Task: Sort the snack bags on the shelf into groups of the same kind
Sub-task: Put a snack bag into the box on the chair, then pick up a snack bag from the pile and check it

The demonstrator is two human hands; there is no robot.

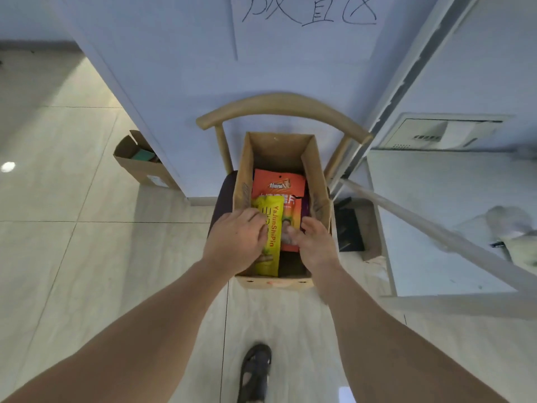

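Observation:
An open cardboard box [316,181] stands on a wooden chair and holds snack bags. A yellow bag [271,237] lies on top, over an orange bag [279,184]; a purple edge [305,207] shows at the right. My left hand [236,239] reaches into the box, its fingers curled on the yellow bag's left edge. My right hand [315,244] is in the box at the right of the bags, fingers loosely bent, thumb touching the orange bag's lower part. Whether it grips anything is hidden.
The chair's curved wooden backrest [283,107] stands against a white wall. A white metal shelf frame [436,231] runs along the right. A second cardboard box [139,161] sits on the tiled floor at the left. My sandalled foot [257,370] is below.

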